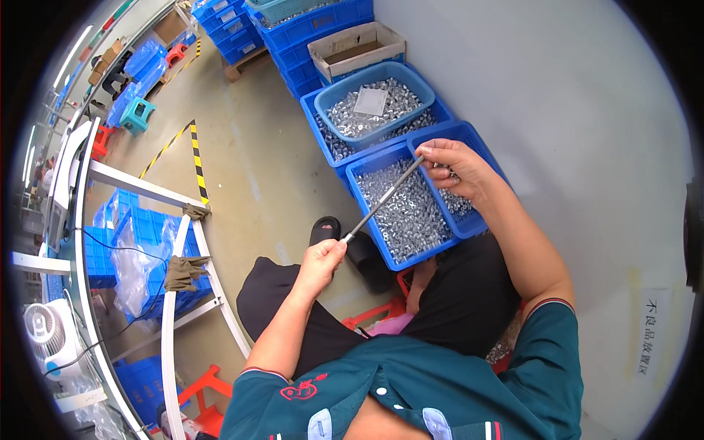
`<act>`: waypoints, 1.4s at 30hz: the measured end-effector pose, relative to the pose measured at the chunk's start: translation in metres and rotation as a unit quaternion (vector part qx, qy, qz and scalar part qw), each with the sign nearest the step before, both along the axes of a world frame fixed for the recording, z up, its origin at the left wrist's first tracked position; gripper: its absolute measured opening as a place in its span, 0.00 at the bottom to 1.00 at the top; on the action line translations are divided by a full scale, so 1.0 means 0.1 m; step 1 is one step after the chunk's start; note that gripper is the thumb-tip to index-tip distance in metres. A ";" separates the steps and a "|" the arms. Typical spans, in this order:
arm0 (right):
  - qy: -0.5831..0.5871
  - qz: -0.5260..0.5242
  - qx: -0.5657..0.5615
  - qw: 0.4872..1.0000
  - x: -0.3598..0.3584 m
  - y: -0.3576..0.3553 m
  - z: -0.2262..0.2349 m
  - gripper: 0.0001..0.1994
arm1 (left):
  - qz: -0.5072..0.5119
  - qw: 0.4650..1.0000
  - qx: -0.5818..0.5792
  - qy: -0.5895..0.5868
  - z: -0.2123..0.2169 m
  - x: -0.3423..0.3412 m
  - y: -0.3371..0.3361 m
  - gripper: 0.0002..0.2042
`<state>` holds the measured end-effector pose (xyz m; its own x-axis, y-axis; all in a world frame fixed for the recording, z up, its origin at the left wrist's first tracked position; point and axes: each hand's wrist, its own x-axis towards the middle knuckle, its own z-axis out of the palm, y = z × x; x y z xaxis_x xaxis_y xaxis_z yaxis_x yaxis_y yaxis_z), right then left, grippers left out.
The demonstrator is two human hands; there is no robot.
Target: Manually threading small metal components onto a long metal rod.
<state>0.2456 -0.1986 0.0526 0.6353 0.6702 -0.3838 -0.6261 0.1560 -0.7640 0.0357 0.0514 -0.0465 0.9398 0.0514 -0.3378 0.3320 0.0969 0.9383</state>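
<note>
Over blue bin [427,255], slim rod [370,213], grey, straight

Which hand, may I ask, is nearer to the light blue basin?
Right. The right hand is below and right of the light blue basin in the picture; the left hand is much lower.

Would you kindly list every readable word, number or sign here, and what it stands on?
White paper sign on the pale grey wall: dark characters whose wording I won't copy.
Red embroidered emblem on dark green short-sleeved shirt: any lettering too small to read.
White labels on stacked blue plastic crates: too small to read.
Pale rectangular card: nothing legible.
</note>
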 end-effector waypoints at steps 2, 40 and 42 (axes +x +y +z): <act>-0.079 -0.006 -0.090 0.993 0.00 0.02 0.02 0.06 | 0.025 1.000 0.005 -0.014 -0.04 -0.01 0.00 0.17; 0.069 -0.061 0.099 0.991 -0.06 0.15 0.01 0.12 | 0.038 0.999 0.034 -0.012 0.19 0.02 -0.03 0.18; 0.099 -0.038 0.121 0.987 -0.07 0.16 -0.01 0.12 | 0.038 0.999 0.030 -0.006 0.21 0.02 -0.05 0.18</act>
